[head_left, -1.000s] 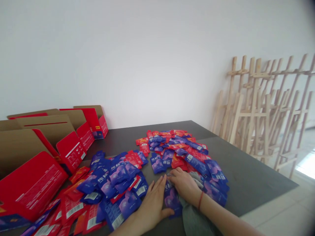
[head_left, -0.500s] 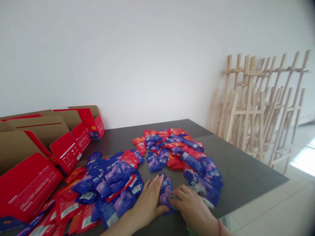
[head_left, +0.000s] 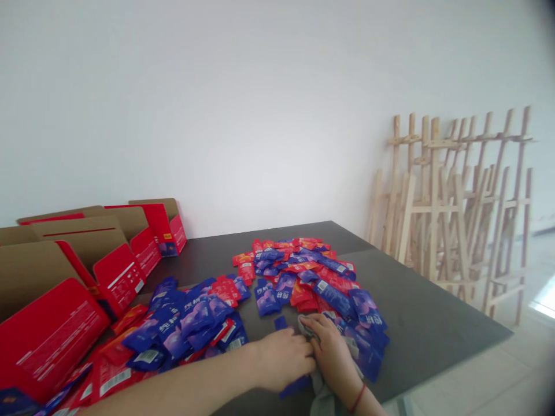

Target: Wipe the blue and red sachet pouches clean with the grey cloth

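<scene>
My right hand (head_left: 335, 353) is closed on a grey cloth (head_left: 321, 394), which shows above the fingers and hangs below the palm. Pressed up against it, my left hand (head_left: 284, 357) has its fingers curled, and what they grip is hidden. Beneath my left hand lies a blue pouch (head_left: 296, 386), mostly covered, with its top and bottom ends showing. A heap of blue and red pouches (head_left: 191, 315) lies left of my hands. Another heap of the same pouches (head_left: 303, 271) curves from the back round to the right.
Open red cardboard boxes (head_left: 52, 335) with brown insides line the table's left side. The dark table (head_left: 416, 312) ends at a right edge, with pale floor beyond. Several wooden easels (head_left: 433, 208) lean by the white wall (head_left: 260, 115).
My left hand has turned from lying flat with fingers stretched on the pouch to curled fingers beside my right hand. My right hand and the cloth have moved slightly up.
</scene>
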The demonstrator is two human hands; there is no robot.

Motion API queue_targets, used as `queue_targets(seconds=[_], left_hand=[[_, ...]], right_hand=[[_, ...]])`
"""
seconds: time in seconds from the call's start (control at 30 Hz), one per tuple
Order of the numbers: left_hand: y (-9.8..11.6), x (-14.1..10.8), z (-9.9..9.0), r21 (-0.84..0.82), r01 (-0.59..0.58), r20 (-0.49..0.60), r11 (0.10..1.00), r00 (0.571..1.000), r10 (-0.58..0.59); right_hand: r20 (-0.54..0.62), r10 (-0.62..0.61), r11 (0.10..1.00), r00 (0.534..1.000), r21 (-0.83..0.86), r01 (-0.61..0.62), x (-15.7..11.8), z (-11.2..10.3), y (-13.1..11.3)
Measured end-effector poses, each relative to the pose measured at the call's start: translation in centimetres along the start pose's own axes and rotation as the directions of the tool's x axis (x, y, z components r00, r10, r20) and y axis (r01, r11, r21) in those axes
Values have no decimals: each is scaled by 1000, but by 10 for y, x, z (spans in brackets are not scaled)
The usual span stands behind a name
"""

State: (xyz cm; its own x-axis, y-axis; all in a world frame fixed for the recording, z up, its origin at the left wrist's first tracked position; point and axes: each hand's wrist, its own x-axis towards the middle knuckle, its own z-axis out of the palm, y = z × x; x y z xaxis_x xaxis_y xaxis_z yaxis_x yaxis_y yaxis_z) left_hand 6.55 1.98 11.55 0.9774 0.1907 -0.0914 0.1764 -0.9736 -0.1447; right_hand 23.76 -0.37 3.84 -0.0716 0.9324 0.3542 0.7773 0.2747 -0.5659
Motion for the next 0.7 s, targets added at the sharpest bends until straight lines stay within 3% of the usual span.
queue_targets(seconds=[0.23,0.37,0.5,0.6,0.7], left_hand=[[-14,5,-8,114,-161,-29,980,986,165],[-14,-14,-8,101,-8,-198,995,980,28],[4,-40,18,-9,170,-345,985,925,-162],[21,-53,48,-23,213,-370,977,906,-206],[29,-58,69,-2,223,-381,975,901,-207]], right_hand=[[-50,8,995,999,97,-3,0,0,-8],[-29,7,999,1000,39,-5,0,-1,-12],[14,-7,1000,1000,15,7,-1,-8,-16],[135,-95,995,986,-2,96,-5,-17,-19],[329,-299,939,896,-65,337,-9,-21,-24]])
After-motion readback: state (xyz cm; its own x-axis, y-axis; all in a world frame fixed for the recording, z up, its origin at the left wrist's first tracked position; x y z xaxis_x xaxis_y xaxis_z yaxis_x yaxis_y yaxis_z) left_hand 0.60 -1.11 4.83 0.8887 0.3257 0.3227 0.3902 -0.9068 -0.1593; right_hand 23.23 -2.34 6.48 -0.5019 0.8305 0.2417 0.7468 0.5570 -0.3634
